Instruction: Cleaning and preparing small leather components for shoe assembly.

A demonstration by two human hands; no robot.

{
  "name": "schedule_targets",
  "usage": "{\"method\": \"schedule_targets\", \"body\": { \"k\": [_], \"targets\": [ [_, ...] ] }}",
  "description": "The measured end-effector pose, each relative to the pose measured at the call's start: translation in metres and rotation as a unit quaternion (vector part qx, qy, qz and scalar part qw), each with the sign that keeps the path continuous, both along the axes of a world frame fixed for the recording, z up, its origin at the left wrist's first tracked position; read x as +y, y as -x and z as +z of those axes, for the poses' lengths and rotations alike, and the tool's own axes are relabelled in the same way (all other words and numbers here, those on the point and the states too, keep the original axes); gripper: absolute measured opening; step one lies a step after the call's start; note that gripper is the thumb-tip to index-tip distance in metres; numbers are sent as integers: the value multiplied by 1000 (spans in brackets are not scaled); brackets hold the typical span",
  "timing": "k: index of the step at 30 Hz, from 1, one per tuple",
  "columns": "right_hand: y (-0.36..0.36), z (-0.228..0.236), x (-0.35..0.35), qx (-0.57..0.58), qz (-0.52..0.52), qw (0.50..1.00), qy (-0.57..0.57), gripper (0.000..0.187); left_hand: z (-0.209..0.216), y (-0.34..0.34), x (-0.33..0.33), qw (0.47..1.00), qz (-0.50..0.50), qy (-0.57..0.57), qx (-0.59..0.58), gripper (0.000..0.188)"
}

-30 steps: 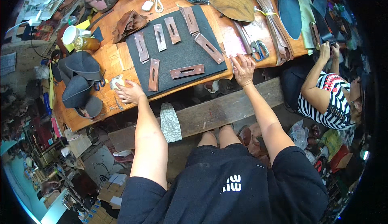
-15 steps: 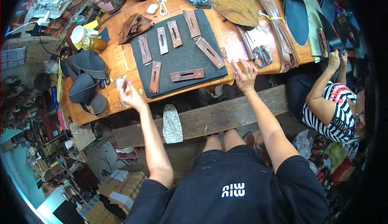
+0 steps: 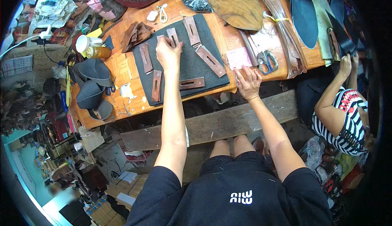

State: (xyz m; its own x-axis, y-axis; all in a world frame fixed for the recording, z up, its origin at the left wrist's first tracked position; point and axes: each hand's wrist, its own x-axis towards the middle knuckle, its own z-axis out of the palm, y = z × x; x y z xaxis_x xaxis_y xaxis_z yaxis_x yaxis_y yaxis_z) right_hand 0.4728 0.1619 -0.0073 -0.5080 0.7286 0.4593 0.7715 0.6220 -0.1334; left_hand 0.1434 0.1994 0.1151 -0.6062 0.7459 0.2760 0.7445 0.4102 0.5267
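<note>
Left hand [image 3: 169, 54]: palm down over the mat, fingers curled, narrow gap between thumb and fingers. Tips are at the lower end of a slotted, rectangular brown leather strip [image 3: 172, 35]; can't tell if it's pinched or just touched, palm blocks the view. Looks like a fingertip approach to a thin, flat part.

Right hand [image 3: 248, 83]: fingers loosely spread, nothing gripped, resting on the front edge of the orange-brown wooden counter [image 3: 126, 65]. Probably bracing the lean. Fingertips right by a pink-and-white paper slip [image 3: 237, 58]; contact unclear.

Around the left hand: more slotted brown strips [image 3: 210, 60] lie flat on a black rectangular mat [image 3: 188, 66], mostly apart, at mixed angles; two at upper right meet end to corner. Spacing presumably keeps each easy to lift; mat likely protects the counter.

Further out: crumpled brown leather pile [image 3: 136, 36] beyond the mat's left corner, blue-handled metal scissors [image 3: 267, 62] right of the slip, long brown leather straps [image 3: 288, 42] bundled by a yellow tie, presumably so they don't scatter.
</note>
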Motion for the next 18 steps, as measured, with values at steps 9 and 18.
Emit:
{"method": "schedule_targets", "body": {
  "k": [9, 18],
  "targets": [
    [-1, -2, 1, 9, 4, 1000, 6, 43, -8, 11, 8, 999, 7, 1, -34, 29],
    [0, -4, 3, 21, 9, 1000, 15, 45, -14, 44, 3, 977, -16, 6, -214, 25]
  ]
}}
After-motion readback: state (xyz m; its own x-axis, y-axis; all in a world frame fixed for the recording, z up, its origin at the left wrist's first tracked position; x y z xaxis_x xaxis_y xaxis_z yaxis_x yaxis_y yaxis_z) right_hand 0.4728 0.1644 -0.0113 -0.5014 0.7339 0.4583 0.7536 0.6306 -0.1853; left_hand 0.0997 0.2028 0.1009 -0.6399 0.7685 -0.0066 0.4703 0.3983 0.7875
